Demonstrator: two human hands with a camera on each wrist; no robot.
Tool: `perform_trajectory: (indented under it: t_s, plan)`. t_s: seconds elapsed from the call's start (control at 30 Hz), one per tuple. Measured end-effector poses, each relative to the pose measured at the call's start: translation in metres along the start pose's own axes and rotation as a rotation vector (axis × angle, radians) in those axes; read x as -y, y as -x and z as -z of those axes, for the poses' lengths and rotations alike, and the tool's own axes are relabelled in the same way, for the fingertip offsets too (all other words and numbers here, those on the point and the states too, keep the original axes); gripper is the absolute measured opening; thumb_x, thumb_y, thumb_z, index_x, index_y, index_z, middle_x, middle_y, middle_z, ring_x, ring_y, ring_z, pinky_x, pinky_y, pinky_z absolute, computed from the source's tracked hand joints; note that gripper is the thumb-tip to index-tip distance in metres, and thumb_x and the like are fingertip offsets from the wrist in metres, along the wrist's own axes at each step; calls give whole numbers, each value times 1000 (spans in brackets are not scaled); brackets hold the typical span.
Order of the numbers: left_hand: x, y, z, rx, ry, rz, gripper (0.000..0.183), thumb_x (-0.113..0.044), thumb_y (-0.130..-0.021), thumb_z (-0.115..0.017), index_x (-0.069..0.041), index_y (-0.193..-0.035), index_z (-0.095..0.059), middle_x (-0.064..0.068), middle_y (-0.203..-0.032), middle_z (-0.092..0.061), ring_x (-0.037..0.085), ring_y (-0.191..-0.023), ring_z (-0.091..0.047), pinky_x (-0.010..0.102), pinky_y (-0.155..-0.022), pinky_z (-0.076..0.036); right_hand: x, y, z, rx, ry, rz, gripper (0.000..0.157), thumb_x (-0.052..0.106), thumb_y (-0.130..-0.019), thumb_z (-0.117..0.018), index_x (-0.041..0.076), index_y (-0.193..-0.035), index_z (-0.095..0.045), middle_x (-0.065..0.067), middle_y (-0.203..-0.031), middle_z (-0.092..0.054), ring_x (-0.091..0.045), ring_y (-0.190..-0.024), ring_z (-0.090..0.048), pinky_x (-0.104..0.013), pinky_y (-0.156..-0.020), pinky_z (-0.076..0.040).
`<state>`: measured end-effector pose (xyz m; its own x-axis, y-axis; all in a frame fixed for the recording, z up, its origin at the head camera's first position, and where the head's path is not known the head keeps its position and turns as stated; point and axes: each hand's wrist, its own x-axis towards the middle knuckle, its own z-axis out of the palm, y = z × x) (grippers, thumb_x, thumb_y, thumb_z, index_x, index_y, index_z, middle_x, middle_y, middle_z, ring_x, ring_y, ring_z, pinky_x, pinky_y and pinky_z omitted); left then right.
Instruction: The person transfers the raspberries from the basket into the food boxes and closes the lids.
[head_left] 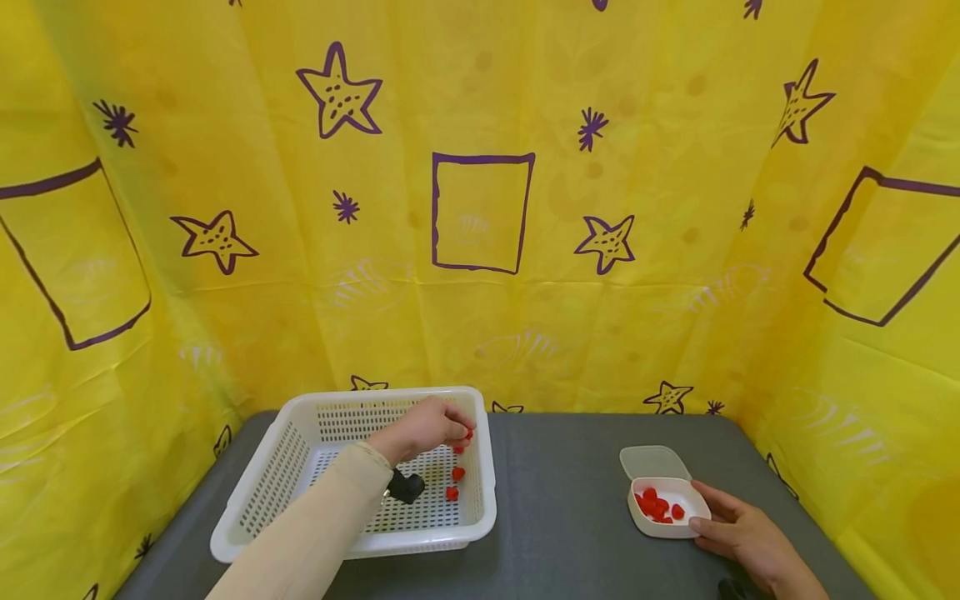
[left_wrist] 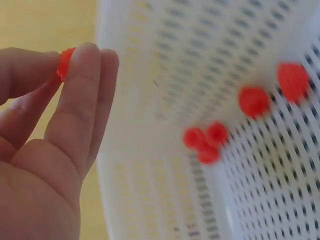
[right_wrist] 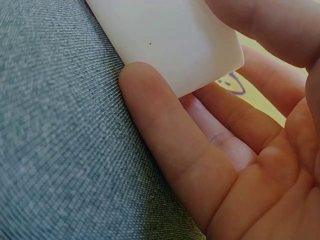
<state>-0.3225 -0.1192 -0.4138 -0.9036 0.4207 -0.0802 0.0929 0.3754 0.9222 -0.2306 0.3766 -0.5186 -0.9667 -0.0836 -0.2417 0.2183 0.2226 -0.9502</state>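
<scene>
My left hand [head_left: 429, 429] is over the right part of a white slotted plastic basket [head_left: 225, 533], pinching a small red raspberry-like piece [left_wrist: 65, 64] between thumb and fingertips. Below it in the basket, several more red pieces [left_wrist: 254, 101] lie along the right side. At the table's right, my right hand [head_left: 742, 537] holds the side of a small white box [head_left: 652, 528], thumb at the rim and fingers around the wall. Several red pieces [head_left: 651, 504] lie inside the box. Its translucent lid [head_left: 654, 461] is folded back behind it.
A black strapped device [head_left: 407, 486] shows at my left wrist, over the basket. The grey table [head_left: 558, 500] stretches between basket and box. Yellow curtains [head_left: 480, 333] with purple starfish drawings enclose the back and both sides.
</scene>
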Motion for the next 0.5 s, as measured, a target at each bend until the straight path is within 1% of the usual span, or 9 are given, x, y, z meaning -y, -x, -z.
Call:
perform_trajectory:
  t_s: [0.03, 0.1, 0.23, 0.33, 0.43, 0.5]
  plan:
    - [-4, 1, -2, -4, 5, -10, 15, 3, -92, -66, 6, -105, -71, 16, -95, -69, 29, -87, -68, 40, -82, -56, 0, 0, 0, -2, 2, -2, 82, 17, -93, -73, -6, -154, -22, -36, -153, -22, -27, -111, -57, -45, -89, -53]
    - [-12, 1, -6, -4, 50, -15, 14, 2, -91, -67, 6, -105, -70, 13, -94, -68, 27, -85, -68, 39, -81, -56, 0, 0, 0, -6, 6, -6, 82, 17, -93, -73, -5, -154, -23, -36, -153, -23, -27, -111, -57, -45, -89, -53]
    - [-24, -1, -19, 7, 183, -14, 13, -1, -92, -69, 5, -103, -68, 12, -92, -68, 26, -84, -69, 39, -81, -57, 0, 0, 1, -4, 13, -6, 82, 17, -93, -73, -5, -154, -23, -36, -152, -24, -28, -110, -58, -45, -89, -53]
    - [-33, -2, -35, 21, 270, -42, 11, 0, -92, -68, 7, -101, -68, 13, -92, -69, 24, -84, -69, 38, -83, -56, 0, 0, 0, -1, 14, -4, 82, 17, -93, -72, -6, -154, -22, -37, -152, -24, -28, -109, -58, -45, -89, -53]
    - [-44, -3, -53, 32, 333, -92, 11, 4, -91, -67, 9, -100, -66, 13, -93, -68, 24, -86, -69, 38, -86, -55, 0, 0, 0, -2, 10, -3, 82, 17, -93, -73, -6, -154, -22, -37, -152, -24, -28, -109, -58, -44, -89, -54]
    - [-50, -4, -67, 29, 377, -112, 11, 7, -90, -67, 9, -100, -66, 12, -93, -67, 24, -88, -69, 39, -87, -55, 0, 0, -1, -4, 3, -3, 82, 17, -93, -73, -6, -154, -22, -38, -152, -23, -27, -109, -58, -44, -89, -53]
